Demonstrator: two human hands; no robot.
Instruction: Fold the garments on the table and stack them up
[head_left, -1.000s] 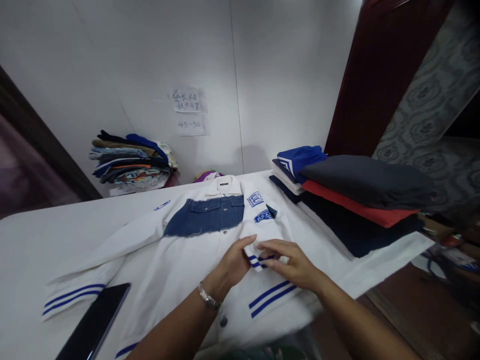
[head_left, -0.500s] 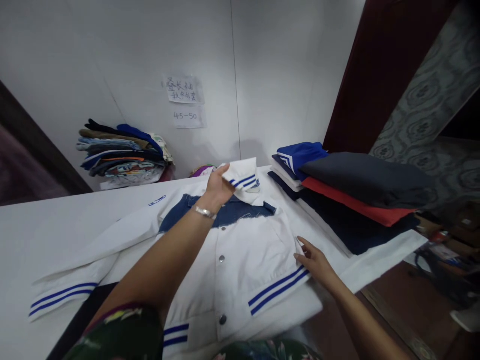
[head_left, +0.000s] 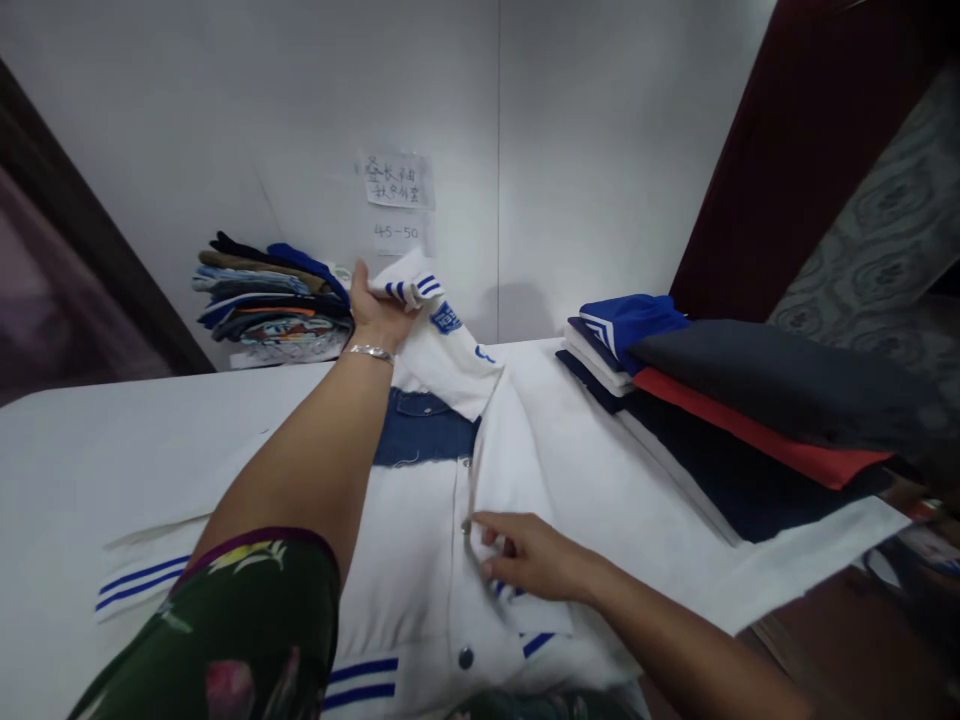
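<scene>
A white jacket (head_left: 412,560) with a blue denim yoke, metal buttons and blue-striped trim lies front up on the white table. My left hand (head_left: 379,315) is closed on its striped sleeve cuff and holds it raised above the collar end. The lifted sleeve, bearing blue lettering and a patch, slants down to the shoulder. My right hand (head_left: 525,555) is closed on the jacket's side, which is folded inward to the button line; the fingertips are partly hidden by the cloth. At the left, the other sleeve (head_left: 142,580) lies stretched out, partly covered by my left arm.
A pile of folded clothes (head_left: 274,300) stands at the back left against the wall. More folded garments, including a red one (head_left: 757,425) and a dark grey one (head_left: 765,375), are stacked at the right. Handwritten paper signs (head_left: 397,180) hang on the wall. The table (head_left: 97,440) ends at the right front.
My left hand has moved up and left, drawing the sleeve across the jacket. My right hand has brought the jacket's right side inward to the buttons. The view has shifted slightly left.
</scene>
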